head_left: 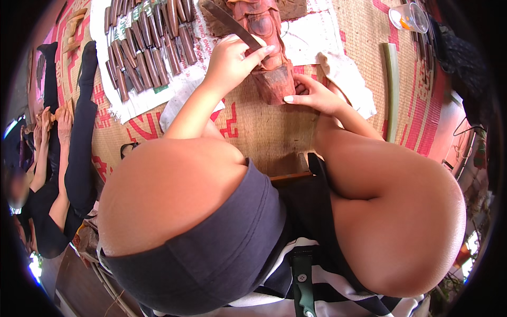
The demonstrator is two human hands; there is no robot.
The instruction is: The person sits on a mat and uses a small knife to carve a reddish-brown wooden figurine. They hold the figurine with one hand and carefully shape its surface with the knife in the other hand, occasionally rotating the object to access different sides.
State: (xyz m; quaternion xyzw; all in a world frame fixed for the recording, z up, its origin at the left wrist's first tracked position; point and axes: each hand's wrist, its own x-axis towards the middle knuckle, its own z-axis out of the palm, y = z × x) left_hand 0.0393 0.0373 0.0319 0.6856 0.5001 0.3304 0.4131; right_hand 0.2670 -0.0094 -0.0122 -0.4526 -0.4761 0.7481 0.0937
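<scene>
A reddish carved wood piece (275, 79) with layered, scale-like relief lies ahead of me, its blunt end toward my body. My left hand (228, 64) is closed around a flat, dark, blade-like tool (228, 23), which slants up and left across the carving's side. The left thumb lies along the tool, close to the wood. At the near right of the carving, my right hand (315, 96) grips its blunt end, thumb on the near side and fingers partly hidden behind it.
Rows of brown-handled tools (142, 66) lie on a white sheet at the far left. A white cloth (346, 82), a pale green strip (391, 90) and a clear plastic cup (407, 18) are to the right. Another person's hands (57, 120) work at the left.
</scene>
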